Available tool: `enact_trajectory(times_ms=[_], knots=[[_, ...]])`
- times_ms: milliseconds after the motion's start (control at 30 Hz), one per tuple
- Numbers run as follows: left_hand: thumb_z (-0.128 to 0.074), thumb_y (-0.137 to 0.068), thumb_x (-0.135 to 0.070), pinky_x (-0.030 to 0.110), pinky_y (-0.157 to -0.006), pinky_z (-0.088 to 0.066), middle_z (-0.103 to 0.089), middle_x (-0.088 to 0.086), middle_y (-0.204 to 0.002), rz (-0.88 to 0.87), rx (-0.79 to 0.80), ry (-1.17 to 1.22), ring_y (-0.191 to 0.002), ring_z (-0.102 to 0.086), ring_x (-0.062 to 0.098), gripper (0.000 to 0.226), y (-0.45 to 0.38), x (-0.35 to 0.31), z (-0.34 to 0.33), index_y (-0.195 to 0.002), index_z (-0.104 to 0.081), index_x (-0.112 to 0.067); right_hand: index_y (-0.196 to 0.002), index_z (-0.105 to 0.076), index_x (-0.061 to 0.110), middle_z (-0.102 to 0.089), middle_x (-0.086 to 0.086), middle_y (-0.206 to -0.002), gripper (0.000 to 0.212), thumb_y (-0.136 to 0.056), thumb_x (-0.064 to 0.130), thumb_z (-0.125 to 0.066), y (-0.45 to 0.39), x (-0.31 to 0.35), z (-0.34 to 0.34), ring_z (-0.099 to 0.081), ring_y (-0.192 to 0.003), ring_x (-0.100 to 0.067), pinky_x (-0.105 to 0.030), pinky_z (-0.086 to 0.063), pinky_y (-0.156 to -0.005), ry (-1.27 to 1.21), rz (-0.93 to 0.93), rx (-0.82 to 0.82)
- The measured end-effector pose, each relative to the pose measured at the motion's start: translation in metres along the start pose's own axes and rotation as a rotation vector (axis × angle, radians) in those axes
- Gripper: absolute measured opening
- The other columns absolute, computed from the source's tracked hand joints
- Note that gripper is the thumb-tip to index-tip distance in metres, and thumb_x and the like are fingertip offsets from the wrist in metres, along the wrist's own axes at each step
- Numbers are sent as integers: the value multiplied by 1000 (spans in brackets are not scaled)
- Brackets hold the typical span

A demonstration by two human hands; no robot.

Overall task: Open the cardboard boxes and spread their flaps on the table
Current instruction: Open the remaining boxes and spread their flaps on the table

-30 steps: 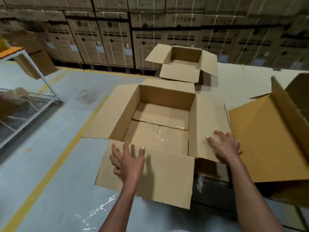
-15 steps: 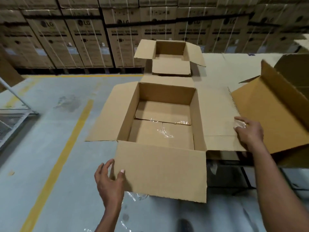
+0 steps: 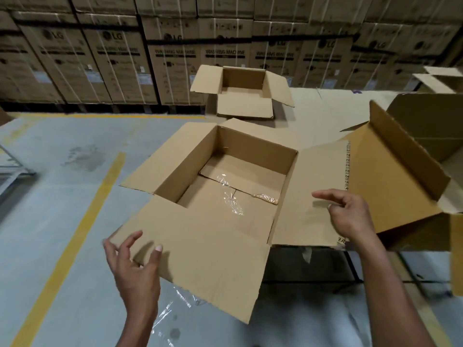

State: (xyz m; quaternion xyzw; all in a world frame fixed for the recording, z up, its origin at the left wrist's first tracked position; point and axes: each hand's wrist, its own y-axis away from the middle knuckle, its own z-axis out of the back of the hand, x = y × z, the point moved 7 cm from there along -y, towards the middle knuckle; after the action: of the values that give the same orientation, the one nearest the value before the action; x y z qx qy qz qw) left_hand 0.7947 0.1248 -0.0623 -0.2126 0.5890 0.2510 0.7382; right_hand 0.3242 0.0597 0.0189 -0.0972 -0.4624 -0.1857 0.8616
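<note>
An open brown cardboard box [image 3: 255, 144] sits in front of me with all its flaps spread outward; loose clear tape lies on its bottom. My left hand [image 3: 136, 269] hovers at the left corner of the near flap [image 3: 208, 256], fingers apart, thumb touching or just over the cardboard. My right hand [image 3: 350, 214] floats over the right flap [image 3: 310, 186], fingers loosely curled, holding nothing. A second open box [image 3: 244, 93] stands behind, flaps spread. A third open box [image 3: 390, 171] lies tilted at the right, its flap overlapping the near box's right flap.
The boxes rest on a cardboard-covered table [image 3: 323, 106]. Stacked washing-machine cartons [image 3: 175, 58] form a wall at the back. Grey floor with a yellow line [image 3: 75, 234] lies to the left, with crumpled clear plastic [image 3: 172, 311] below the near flap. A metal rack edge [image 3: 10, 169] shows far left.
The view has tilted, and the near flap has swung up and outward. My left hand moved up to its left corner. My right hand lifted off the right flap's edge.
</note>
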Motion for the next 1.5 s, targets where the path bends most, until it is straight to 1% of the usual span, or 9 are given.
enact_trajectory(times_ms=[133,300,367,500,667,967,1133,1400,1500], knots=[[-80,-80,1,27,-106,-32,-29,-23,-162,-22,209,29,-132,-31,-25,58,70,-8,-42,-119,-67,-40,-94,-79,33,-73,13,-114,55,-85,-12,-50,13,-10,-15,-58,-122,-11,-31,-47,-104,30,-15,-54],[-72,-83,6,32,-108,-40,-62,-16,-135,-77,135,-25,-129,-54,6,58,44,-20,-40,-122,-64,-36,-95,-77,30,-73,18,-98,56,-90,-14,-42,40,1,-27,-62,-97,10,-10,-47,-83,54,2,139],[-72,-85,2,31,-103,-41,-62,-16,-133,-72,203,-84,-124,-55,7,58,17,-28,-35,-125,-61,-39,-99,-74,30,-75,16,-95,55,-94,-13,-39,52,4,-36,-66,-93,5,-5,-46,-69,51,8,267],[-75,-84,-1,36,-99,-47,-63,-10,-131,-35,340,-176,-124,-57,13,59,-36,-33,-26,-131,-62,-34,-122,-64,32,-65,19,-121,41,-103,4,-41,87,6,-60,-65,-68,-15,-30,-56,-53,14,-95,621],[-79,-82,-1,27,-81,-50,-64,-7,-125,-51,438,-291,-115,-60,15,63,-82,-51,-9,-134,-61,-30,-134,-57,39,-66,13,-118,33,-101,43,-55,121,21,-62,-69,-61,-22,-26,-50,-48,132,-160,1073],[-77,-77,11,33,-96,-42,-67,7,-129,-168,519,-606,-120,-59,24,65,-170,-68,7,-135,-62,-13,-116,-72,33,-71,16,-114,22,-98,40,-61,-7,30,-42,-73,-91,-15,-32,-55,-74,127,65,676],[-80,-69,3,43,-100,-50,-71,-8,-121,-232,419,-782,-112,-64,22,68,-201,-73,-1,-118,-66,-43,-110,-77,28,-71,9,-120,19,-100,32,-61,-100,1,-50,-59,-121,-13,-32,-44,-100,67,103,471],[-75,-73,-2,45,-90,-54,-73,-5,-114,-360,322,-889,-103,-65,28,57,-195,-104,-23,-117,-69,-37,-141,-53,37,-45,-4,-155,37,-107,30,-42,-171,-68,-61,-40,-142,-27,-41,-32,-112,220,37,539],[-73,-71,-2,47,-90,-55,-73,-5,-113,-370,319,-878,-101,-65,28,59,-197,-105,-26,-115,-69,-39,-155,-33,39,-22,2,-165,46,-109,34,-31,-174,-91,-68,-17,-153,-27,-50,-5,-123,379,24,566]])
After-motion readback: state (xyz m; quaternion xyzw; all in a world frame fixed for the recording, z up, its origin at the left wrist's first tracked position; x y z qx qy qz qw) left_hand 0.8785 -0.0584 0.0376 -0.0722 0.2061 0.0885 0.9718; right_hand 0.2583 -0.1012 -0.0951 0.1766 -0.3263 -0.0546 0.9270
